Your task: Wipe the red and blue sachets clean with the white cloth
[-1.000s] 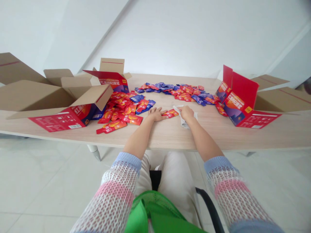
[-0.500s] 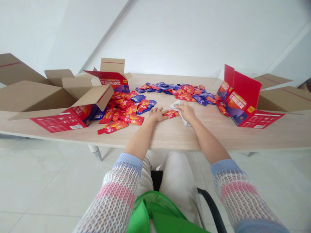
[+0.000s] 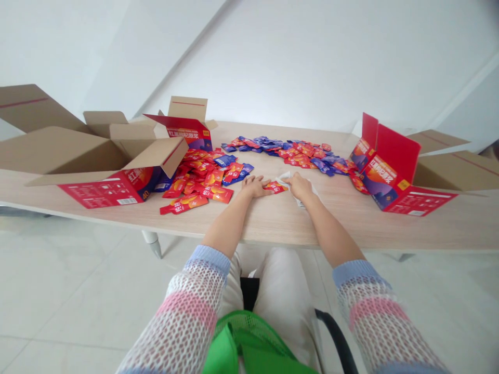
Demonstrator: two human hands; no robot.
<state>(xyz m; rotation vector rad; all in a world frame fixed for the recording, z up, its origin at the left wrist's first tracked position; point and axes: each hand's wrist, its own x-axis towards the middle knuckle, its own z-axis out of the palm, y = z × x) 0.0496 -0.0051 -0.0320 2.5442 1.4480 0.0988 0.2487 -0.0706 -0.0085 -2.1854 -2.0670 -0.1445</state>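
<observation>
A red sachet (image 3: pixel 276 187) with orange print lies flat on the table in front of me. My left hand (image 3: pixel 255 186) rests on its left end, palm down with the fingers stretched out. A white cloth (image 3: pixel 307 188) is bunched in my right hand (image 3: pixel 299 185), whose fingers are closed on it at the sachet's right end. Part of the cloth spreads out beneath that hand. Just left of my left hand lies a loose pile of red and blue sachets (image 3: pixel 202 179).
A long wooden table (image 3: pixel 280 223) carries everything. Open red cartons stand on it: a large one (image 3: pixel 101 192) at left, another (image 3: pixel 191 139) behind it, and one (image 3: pixel 390 176) at right. A band of red and blue sachets (image 3: pixel 268 145) stretches along the back.
The view has shifted slightly. My right hand with the cloth has moved a little over the sachet's right end, and the cloth now lies more spread out. My left hand keeps holding the sachet down.
</observation>
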